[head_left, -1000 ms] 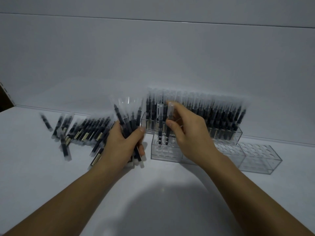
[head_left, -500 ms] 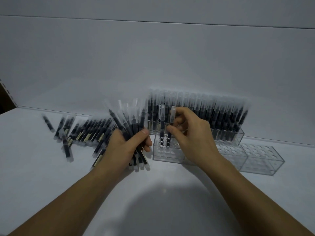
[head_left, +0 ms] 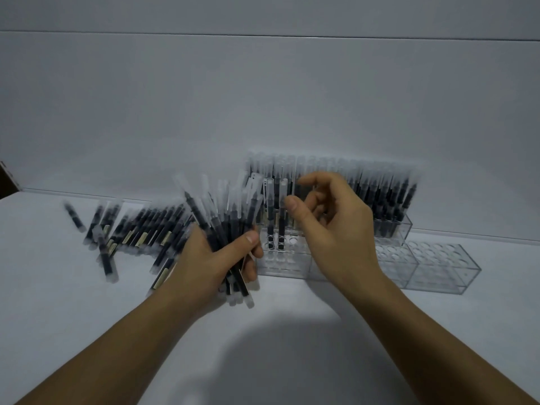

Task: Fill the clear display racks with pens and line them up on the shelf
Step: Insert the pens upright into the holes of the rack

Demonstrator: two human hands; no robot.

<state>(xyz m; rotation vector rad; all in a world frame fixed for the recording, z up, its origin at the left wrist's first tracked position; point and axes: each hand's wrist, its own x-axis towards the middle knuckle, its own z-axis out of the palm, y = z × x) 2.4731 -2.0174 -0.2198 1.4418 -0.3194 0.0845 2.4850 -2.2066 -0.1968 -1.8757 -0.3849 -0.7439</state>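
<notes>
Display rack [head_left: 404, 229] at the back stands packed with pens, pushed against the wall [head_left: 263, 97], likely finished and parked. Front racks [head_left: 438, 267] sit in a row just before it on the shelf [head_left: 87, 317], nearest the reach, holes mostly empty. Loose pens [head_left: 140, 226] lie fanned at left as stock. Left hand [head_left: 210, 258] is clamped round a bundle [head_left: 222, 211], caps up, probably a ready feed. Right hand [head_left: 336, 226] holds nothing, fingers loosely curled, thumb just beside two pens [head_left: 276, 217] upright in the leftmost front rack; contact unclear.
</notes>
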